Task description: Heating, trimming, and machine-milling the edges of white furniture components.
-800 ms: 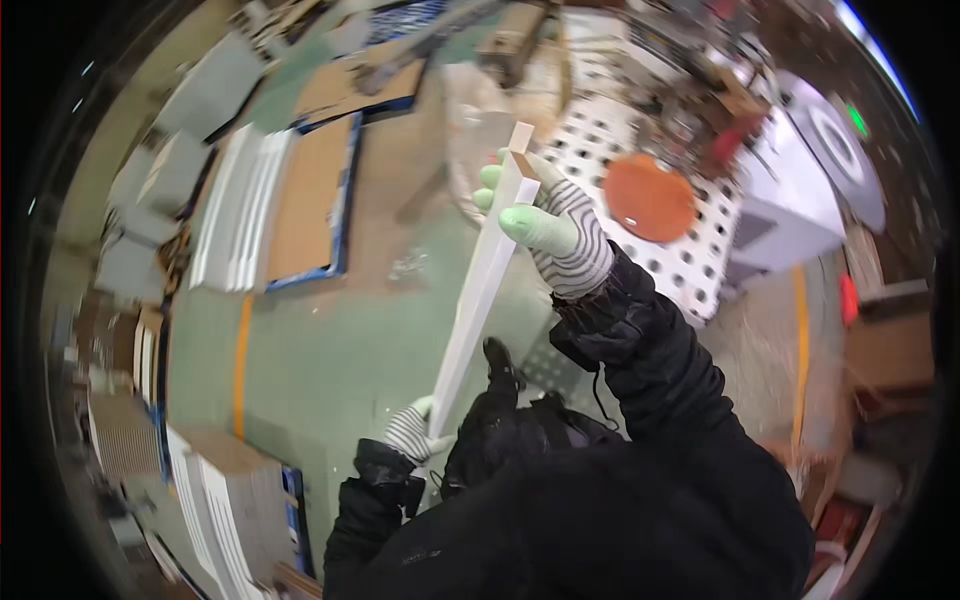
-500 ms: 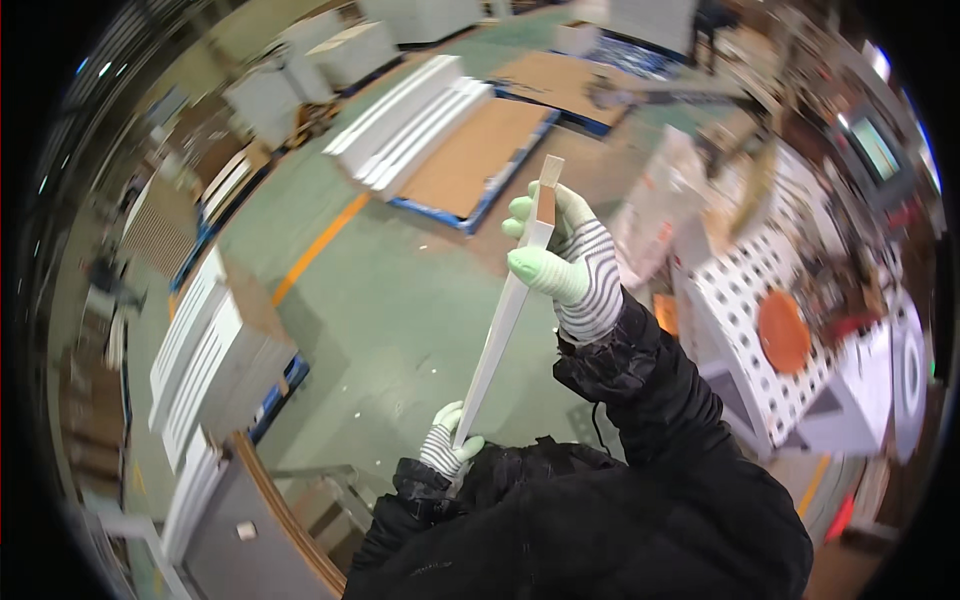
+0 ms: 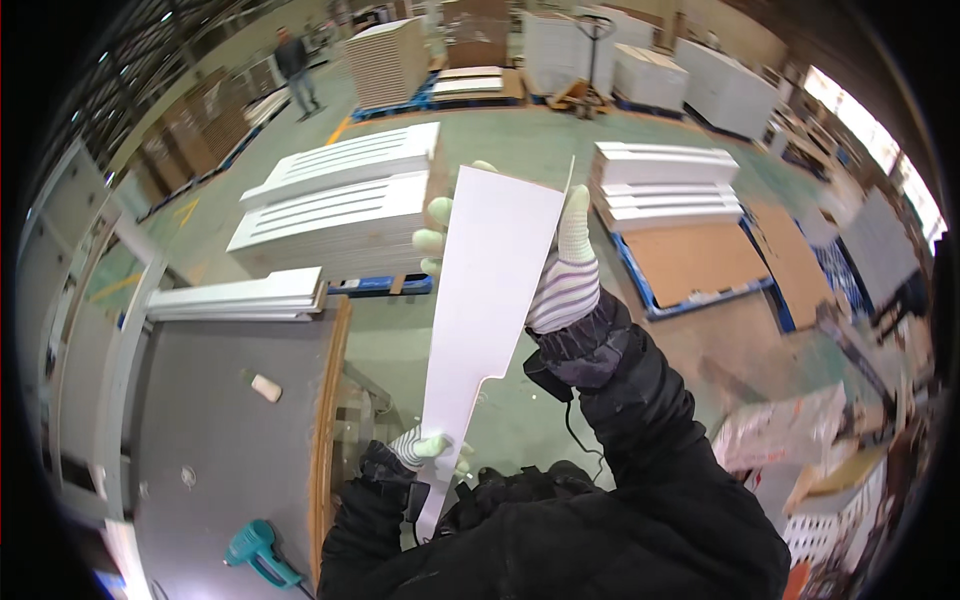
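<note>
A long white board (image 3: 490,270) with a stepped notch in its right edge stands tilted in front of me, its broad face showing. My right hand (image 3: 568,265), in a striped glove with pale green fingers, grips its upper part. That thumb lies along the right edge, and fingertips come round from behind at the left edge. Low on the board, my left hand (image 3: 420,447), in a matching glove, is closed on the narrow end, its thumb across the face. Part of each hand is hidden behind the board.
To my left stands a grey-topped table (image 3: 230,400) with a wooden edge, bearing a teal heat gun (image 3: 260,550), a small pale block (image 3: 265,387) and stacked white strips (image 3: 240,295). White panel stacks (image 3: 340,210) sit on pallets ahead. A person (image 3: 293,70) is far left.
My view has swung left, bringing the table and heat gun into sight. The board has turned from its thin edge to its broad face; both hands still hold it.
</note>
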Tool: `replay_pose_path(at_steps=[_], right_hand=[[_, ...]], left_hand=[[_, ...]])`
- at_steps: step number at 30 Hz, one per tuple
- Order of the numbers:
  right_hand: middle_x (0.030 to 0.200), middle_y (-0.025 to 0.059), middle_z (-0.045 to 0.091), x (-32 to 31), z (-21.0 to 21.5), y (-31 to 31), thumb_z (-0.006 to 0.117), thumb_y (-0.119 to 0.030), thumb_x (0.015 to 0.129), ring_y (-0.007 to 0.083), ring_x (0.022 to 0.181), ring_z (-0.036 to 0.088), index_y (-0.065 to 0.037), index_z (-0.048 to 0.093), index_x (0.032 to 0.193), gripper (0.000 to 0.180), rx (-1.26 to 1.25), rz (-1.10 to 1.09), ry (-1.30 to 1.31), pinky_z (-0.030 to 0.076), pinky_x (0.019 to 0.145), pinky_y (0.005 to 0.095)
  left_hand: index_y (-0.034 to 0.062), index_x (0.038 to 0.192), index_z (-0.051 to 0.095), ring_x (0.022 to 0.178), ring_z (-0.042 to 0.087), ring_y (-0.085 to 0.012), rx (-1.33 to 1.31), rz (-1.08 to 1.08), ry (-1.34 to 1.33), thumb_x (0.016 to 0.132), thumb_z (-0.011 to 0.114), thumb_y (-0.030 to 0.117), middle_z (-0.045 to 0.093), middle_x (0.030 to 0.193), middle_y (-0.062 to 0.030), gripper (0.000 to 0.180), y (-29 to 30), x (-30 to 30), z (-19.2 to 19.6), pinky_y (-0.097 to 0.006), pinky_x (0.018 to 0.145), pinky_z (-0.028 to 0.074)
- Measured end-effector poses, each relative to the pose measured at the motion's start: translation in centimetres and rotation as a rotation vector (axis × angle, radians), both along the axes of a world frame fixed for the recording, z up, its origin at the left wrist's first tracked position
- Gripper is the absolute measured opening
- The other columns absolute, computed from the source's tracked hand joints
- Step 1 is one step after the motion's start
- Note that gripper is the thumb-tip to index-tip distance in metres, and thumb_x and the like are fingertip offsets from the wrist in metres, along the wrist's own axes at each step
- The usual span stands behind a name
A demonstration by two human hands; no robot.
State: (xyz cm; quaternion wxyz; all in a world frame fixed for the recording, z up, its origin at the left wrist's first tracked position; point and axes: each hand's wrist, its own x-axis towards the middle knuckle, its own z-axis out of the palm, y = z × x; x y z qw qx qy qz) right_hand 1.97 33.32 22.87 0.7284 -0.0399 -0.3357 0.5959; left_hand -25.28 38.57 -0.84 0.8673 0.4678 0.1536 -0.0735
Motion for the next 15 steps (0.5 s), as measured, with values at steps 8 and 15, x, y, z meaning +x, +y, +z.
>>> replay_pose_path(at_steps=[8, 15], right_hand=[[0.119, 0.0248, 0.058, -3.4, -0.3, 10.1, 0.033, -0.085, 0.080, 0.0370, 0.095, 0.063, -0.002, 0.047, 0.136, 0.101, -0.081, 0.266, -0.080, 0.053, 0.084, 0.0501], [0.113, 0.0232, 0.060, -3.8, 0.5, 15.0, 0.041, -0.088, 0.075, 0.0367, 0.093, 0.064, -0.003, 0.047, 0.133, 0.103, -0.121, 0.635, -0.043, 0.055, 0.081, 0.0464]], left_hand=[[-0.0092, 0.125, 0.054, 0.097, 0.069, -0.0310, 0.024, 0.337, -0.024, 0.074, 0.077, 0.054, 0.068, 0.107, -0.0205, 0.085, 0.9, -3.7, 0.5, -0.043, 0.085, 0.057], [-0.0075, 0.109, 0.064, 0.083, 0.070, -0.0245, 0.161, 0.521, -0.040, 0.080, 0.070, 0.056, 0.071, 0.090, -0.0171, 0.070, 1.5, -2.7, 2.9, -0.036, 0.077, 0.055]])
